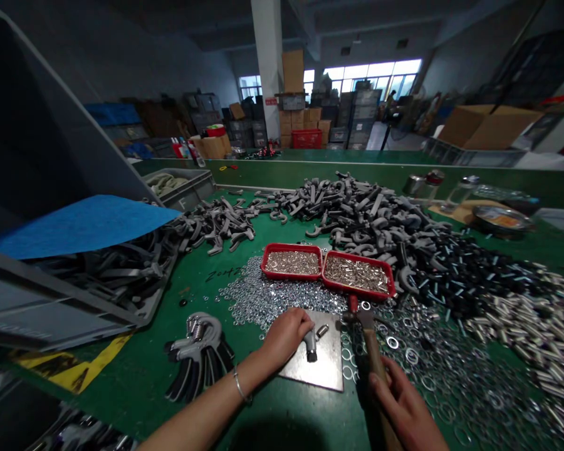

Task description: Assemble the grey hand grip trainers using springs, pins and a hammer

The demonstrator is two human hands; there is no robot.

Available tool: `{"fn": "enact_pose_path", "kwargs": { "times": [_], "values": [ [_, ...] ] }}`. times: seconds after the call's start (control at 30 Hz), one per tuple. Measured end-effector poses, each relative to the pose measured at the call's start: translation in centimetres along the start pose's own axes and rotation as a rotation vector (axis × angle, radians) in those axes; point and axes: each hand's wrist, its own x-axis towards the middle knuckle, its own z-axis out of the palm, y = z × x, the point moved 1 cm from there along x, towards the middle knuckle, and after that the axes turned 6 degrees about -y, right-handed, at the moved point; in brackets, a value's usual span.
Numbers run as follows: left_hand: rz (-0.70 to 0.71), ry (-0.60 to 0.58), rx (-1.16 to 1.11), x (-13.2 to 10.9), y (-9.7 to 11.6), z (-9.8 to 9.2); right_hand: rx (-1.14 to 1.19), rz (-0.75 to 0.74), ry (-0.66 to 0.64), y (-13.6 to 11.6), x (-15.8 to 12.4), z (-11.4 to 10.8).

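My left hand (287, 336) is closed, its fingertips pinched at the upper end of a grey metal part with a black tip (311, 347). That part lies on a flat steel plate (326, 373); my fingers hide some of it. Beside it on the plate rests a small coil spring (323, 331). My right hand (402, 401) is wrapped around the wooden handle of a hammer (375, 357), whose head is just right of the plate. Left of my left forearm lies a group of grey and black curved handles (200, 351) with coil springs at their top.
Two red trays (291, 275) of small metal pieces stand behind the plate, among loose nuts (254, 294). Rings (411, 357) and metal sleeves (526, 332) cover the right side. Grey hooked parts (357, 213) are heaped behind. A grey crate (75, 307) stands left.
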Motion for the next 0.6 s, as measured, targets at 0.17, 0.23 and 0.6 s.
{"fn": "enact_pose_path", "kwargs": {
  "times": [0.17, 0.23, 0.6],
  "values": [
    [0.149, -0.015, 0.2, 0.0, 0.3, 0.5, -0.21, -0.124, -0.066, -1.7, 0.4, -2.7],
    [0.292, -0.06, 0.346, -0.3, 0.3, 0.5, -0.224, -0.155, -0.133, -2.6, 0.4, -3.3],
    [0.121, -0.063, 0.134, -3.4, -0.6, 1.5, -0.345, -0.273, -0.279, -6.1, 0.2, 0.1]
  ]
}}
